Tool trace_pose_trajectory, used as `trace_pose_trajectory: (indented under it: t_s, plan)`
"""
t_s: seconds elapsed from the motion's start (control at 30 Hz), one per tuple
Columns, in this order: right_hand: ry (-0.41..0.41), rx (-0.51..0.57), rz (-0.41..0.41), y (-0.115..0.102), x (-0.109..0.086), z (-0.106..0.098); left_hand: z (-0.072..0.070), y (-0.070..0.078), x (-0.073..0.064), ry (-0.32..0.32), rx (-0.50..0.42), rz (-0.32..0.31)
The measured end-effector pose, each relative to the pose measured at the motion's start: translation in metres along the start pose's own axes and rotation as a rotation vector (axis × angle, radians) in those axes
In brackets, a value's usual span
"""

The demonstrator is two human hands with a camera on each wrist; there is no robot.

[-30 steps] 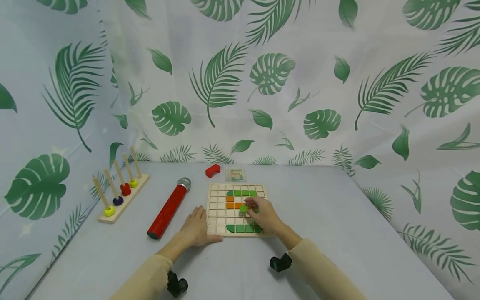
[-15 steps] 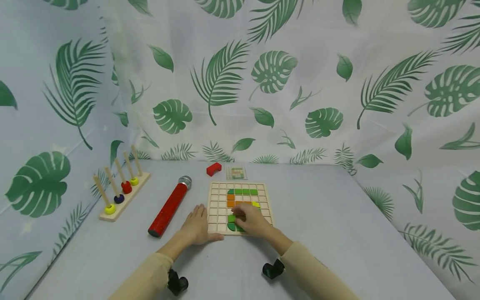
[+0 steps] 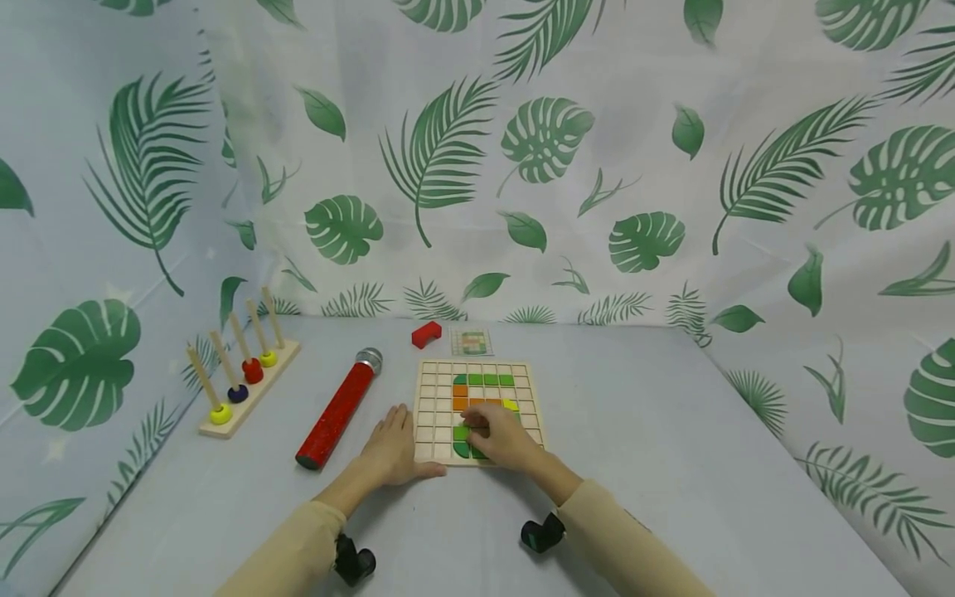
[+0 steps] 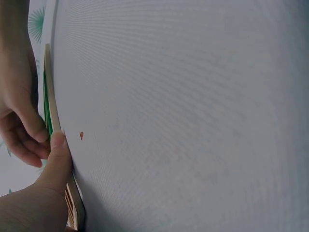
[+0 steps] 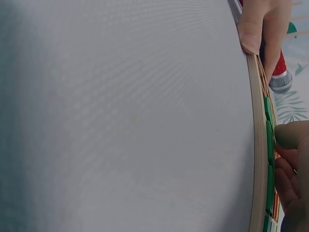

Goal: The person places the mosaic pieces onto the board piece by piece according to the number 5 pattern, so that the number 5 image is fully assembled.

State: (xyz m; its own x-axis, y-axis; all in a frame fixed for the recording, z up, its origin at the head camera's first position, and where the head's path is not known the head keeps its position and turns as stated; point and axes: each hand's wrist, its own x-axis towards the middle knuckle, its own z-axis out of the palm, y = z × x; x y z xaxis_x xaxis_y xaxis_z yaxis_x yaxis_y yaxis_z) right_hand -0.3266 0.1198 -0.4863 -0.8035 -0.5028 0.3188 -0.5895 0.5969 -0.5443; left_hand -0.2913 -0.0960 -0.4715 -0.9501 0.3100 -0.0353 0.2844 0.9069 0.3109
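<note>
A wooden grid board (image 3: 435, 427) lies flat, with green, orange and yellow tiles set in its cells. Fingers spread, my left hand (image 3: 390, 448) rests at the board's left side, its thumb along the front edge; the left wrist view shows that thumb (image 4: 59, 150) against the rim. Over the front part of the board, my right hand (image 3: 501, 435) has its thumb and curled fingers at a square green tile (image 3: 460, 434), which sits just behind a rounded dark green tile (image 3: 461, 450). Part of the board lies hidden under this hand.
A small pattern card (image 3: 472, 342) and a red arched block (image 3: 426, 334) lie behind the board. Left of my left hand is a red microphone (image 3: 336, 417). Farther left stands a wooden peg rack (image 3: 257, 390) with coloured rings.
My right hand has carried the square green tile left and forward toward me, then lowered it into the cell behind the rounded tile. A yellow tile came into sight. The left hand stayed put.
</note>
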Motion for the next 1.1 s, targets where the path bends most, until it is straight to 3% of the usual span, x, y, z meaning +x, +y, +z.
trace_pose_trajectory:
  t_s: [0.17,0.37,0.73,1.1]
  plan:
    - [0.012,0.044,0.009,-0.002,-0.001,-0.006,0.000,0.001,0.001,0.000,0.002,0.003]
    - [0.063,0.057,0.075,0.000,-0.002,-0.021,-0.001,0.001,0.003,-0.013,0.018,0.001]
    - [0.151,-0.043,0.148,0.027,-0.011,-0.055,0.000,-0.004,0.005,-0.027,0.010,-0.025]
    - [0.241,-0.113,0.211,0.062,-0.032,-0.074,0.001,-0.008,0.003,-0.025,0.006,-0.031]
